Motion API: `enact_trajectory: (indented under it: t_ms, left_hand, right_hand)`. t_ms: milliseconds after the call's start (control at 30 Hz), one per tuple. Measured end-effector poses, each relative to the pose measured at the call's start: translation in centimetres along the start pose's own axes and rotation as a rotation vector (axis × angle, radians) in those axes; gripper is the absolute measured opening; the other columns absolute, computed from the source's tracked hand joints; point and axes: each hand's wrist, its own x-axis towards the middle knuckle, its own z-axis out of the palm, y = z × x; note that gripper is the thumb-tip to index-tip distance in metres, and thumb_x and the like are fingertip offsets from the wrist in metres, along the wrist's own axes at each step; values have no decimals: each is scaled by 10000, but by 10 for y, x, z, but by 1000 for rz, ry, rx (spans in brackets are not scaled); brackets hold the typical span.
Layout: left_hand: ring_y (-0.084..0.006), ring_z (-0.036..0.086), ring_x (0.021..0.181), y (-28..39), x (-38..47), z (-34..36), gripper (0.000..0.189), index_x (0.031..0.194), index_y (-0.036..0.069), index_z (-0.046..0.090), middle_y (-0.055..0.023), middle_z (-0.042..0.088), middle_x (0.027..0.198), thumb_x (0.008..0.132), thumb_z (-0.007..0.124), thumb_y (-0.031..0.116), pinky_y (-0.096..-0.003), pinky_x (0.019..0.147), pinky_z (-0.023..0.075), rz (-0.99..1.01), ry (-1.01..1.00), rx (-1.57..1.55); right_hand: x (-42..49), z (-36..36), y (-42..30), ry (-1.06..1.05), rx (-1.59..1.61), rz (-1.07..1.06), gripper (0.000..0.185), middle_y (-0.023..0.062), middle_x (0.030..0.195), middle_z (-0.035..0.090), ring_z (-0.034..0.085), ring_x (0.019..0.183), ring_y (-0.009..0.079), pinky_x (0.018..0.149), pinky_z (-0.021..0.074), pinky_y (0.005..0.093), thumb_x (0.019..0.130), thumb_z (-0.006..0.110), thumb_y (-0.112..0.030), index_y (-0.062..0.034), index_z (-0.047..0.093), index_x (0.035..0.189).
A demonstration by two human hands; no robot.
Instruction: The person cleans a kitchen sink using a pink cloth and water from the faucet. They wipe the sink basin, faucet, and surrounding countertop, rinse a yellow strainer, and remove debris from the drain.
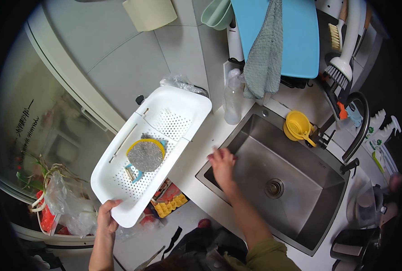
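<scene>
My left hand (108, 216) grips the near end of a white plastic drain basket (107, 183), held tilted to the left of the sink. Inside the basket lie a round grey scouring pad with a yellow rim (146, 155) and a blue-handled peeler (137, 176), partly under the pad. Over the left rim of a stainless steel sink (289, 169) is my right hand (223, 166), fingers a little apart and slightly blurred. Nothing shows in it.
At the sink's back edge are a yellow strainer cup (297, 125) and a dark faucet (360, 128). A clear spray bottle (233, 98) stands in the corner below a grey cloth (265, 57) and a blue board (299, 40). Below the basket sits a yellow egg carton (170, 205).
</scene>
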Motion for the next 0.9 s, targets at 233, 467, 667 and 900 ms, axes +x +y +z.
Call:
enact_trajectory:
  t_ms: [233,467,667,900]
  left_hand:
    - [-314,615,796,11,13,26,438,1082,-120,426,-219,570,941,673,538,-10,-396,739,539,-31,-55,-27]
    - [-318,617,789,11,19,54,414,1052,-128,446,-224,574,928,665,539,-14,-400,729,540,-130,-58,-36]
    - [-327,618,789,15,19,68,434,1065,-127,439,-232,568,935,656,538,-23,-414,731,539,-195,-111,-29]
    - [-290,606,826,20,5,76,425,1059,-107,462,-192,574,951,658,552,2,-383,770,509,-146,-126,111]
  right_hand:
    - [99,26,25,3,198,0,292,156,1063,484,471,974,331,842,367,426,819,546,-280,-80,564,1031]
    - [91,110,8,-178,-95,-326,433,72,1197,436,342,1129,318,874,364,486,783,585,-330,-121,505,1153]
    - [71,89,19,-159,-153,-426,362,82,1167,487,417,1090,266,865,353,462,783,555,-253,-90,542,1105]
    - [117,122,-19,-62,396,-289,318,102,1165,489,430,1074,300,895,315,476,791,500,-143,-73,539,1099]
